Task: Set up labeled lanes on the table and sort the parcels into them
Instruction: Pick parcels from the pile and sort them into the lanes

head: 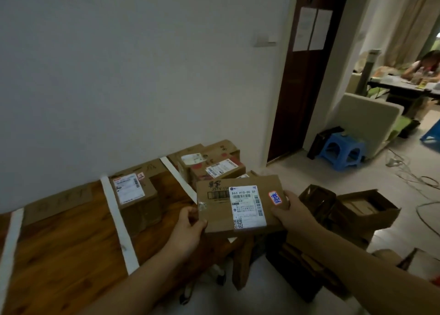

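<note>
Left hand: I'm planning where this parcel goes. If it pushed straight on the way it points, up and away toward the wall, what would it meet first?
Probably the stacked parcels in the far-right lane behind the held parcel; left hand. Depth is unclear.

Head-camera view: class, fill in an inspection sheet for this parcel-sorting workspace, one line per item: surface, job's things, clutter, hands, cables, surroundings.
Surface: wooden table against the wall, divided by white tape strips.
Job's things: flat parcel held above the table's right end; one boxed parcel in the middle lane; several stacked parcels in the right lane; cardboard lane labels lean on the wall.
Clutter: open cardboard boxes on the floor.
Hands: left hand and right hand grip opposite parcel edges.
Cables: loose wires on the floor.
Surroundings: blue stool, dark door, seated person beyond.
</note>
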